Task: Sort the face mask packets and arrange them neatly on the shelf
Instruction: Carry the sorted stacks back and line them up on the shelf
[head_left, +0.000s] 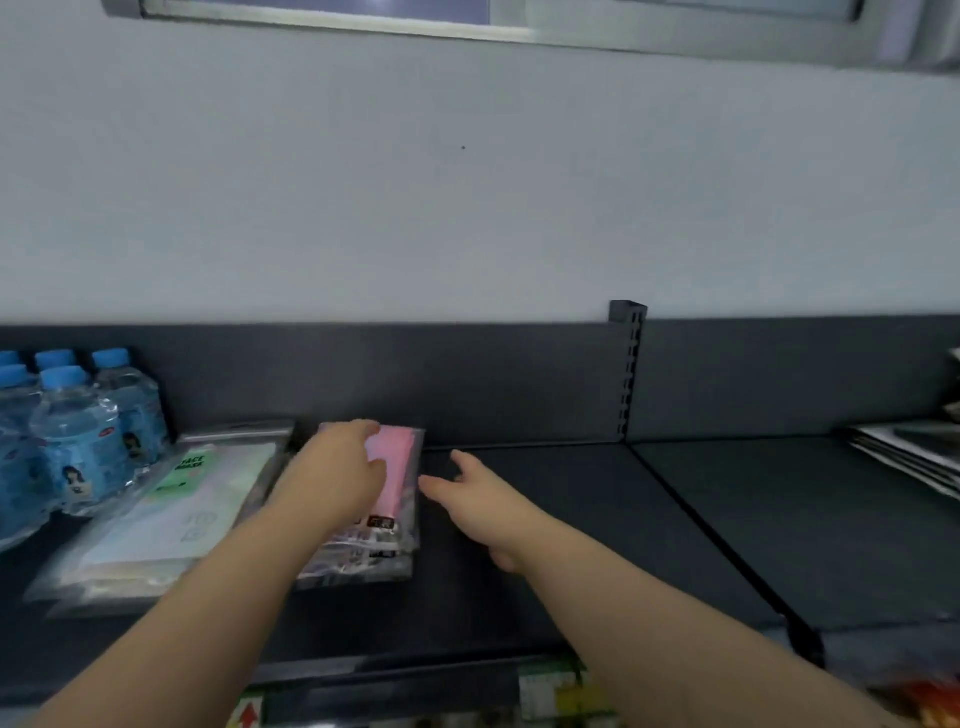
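Reaching over the dark shelf (545, 519), past the bigger white packets (171, 519), I rest my left hand (343, 467) flat on the pink packet stack (397, 467). My right hand (472, 493) hovers open and empty beside it. Light, floppy, slippery film, I judge, best squared by its edges.

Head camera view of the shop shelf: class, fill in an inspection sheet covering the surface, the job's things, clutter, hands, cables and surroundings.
Surface: dark grey metal shelf, with a slotted upright post at its back.
Job's things: stack of pink face mask packets in clear plastic; to its left, a skewed stack of pale packets with a green label.
Clutter: blue-capped water bottles at far left; flat stack of printed papers at far right.
Hands: left hand rests on the pink stack; right hand is open and holds nothing, just right of that stack.
Cables: nothing seen.
Surroundings: pale wall with a window frame above; blurred goods on a lower shelf.
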